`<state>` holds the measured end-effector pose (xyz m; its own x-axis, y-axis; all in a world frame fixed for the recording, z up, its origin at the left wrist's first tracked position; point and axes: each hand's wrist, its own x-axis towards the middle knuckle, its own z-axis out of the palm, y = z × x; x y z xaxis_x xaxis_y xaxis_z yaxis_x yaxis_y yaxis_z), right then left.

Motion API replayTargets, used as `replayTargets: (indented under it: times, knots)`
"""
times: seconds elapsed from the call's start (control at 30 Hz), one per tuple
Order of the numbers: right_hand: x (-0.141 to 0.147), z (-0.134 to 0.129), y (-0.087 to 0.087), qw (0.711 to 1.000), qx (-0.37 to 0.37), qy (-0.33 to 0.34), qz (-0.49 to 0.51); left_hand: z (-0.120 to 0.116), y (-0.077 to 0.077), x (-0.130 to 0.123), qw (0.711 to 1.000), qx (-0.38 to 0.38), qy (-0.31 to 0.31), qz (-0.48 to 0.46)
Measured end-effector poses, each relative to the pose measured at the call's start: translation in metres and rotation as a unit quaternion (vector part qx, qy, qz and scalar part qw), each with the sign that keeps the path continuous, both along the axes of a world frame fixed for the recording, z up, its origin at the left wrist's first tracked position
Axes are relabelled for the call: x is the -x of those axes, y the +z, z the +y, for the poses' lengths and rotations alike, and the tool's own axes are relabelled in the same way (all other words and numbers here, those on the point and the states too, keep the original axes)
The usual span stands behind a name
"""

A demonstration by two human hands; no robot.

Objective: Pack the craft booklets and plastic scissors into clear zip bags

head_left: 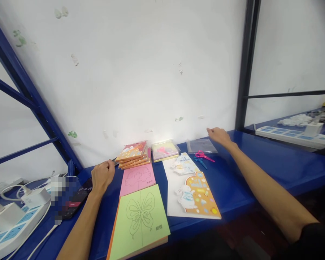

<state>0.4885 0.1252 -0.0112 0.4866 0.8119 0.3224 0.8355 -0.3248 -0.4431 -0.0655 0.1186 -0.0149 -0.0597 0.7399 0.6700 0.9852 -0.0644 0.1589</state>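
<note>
While the left hand [104,176] curls at 8 o'clock of the booklet stack [132,153], a green butterfly page [141,220] lies at 6, 2 rabbit booklets [192,196] at 4; near the clear pouch [202,145], at its 2 o'clock, curls the right hand [219,135], well apart. I cannot tell whether either grips anything.

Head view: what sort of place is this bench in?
Probably a shared indoor workspace or small workshop, though I can't be certain: there's a blue table against a wall, a metal frame and a power strip beside the booklets.
</note>
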Motion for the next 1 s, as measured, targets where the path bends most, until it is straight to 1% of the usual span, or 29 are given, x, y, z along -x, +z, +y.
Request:
replayTargets:
  times: [0.17, 0.33, 0.47, 0.8, 0.9, 1.0]
  knots:
    - [0.006, -0.001, 0.004, 1.0, -0.013, 0.009, 0.011, -0.002, 0.003, 0.003, 1.0, 0.01, 0.007, -0.023]
    - [0.014, -0.003, 0.014, 0.999, -0.034, 0.031, 0.019, -0.002, 0.004, 0.006, 0.998, 0.015, 0.017, -0.057]
    - [0.02, -0.007, 0.021, 0.998, -0.046, 0.042, 0.033, -0.001, 0.003, 0.008, 0.997, 0.021, 0.005, -0.077]
    - [0.027, -0.013, 0.019, 0.993, -0.062, 0.063, 0.079, 0.004, 0.001, 0.01, 0.99, 0.03, -0.062, -0.12]
    - [0.027, -0.013, 0.019, 0.988, -0.07, 0.077, 0.114, 0.003, 0.002, 0.011, 0.99, 0.027, -0.068, -0.124]
    - [0.03, -0.011, 0.021, 0.983, -0.081, 0.087, 0.143, 0.001, 0.003, 0.013, 0.99, 0.019, -0.061, -0.124]
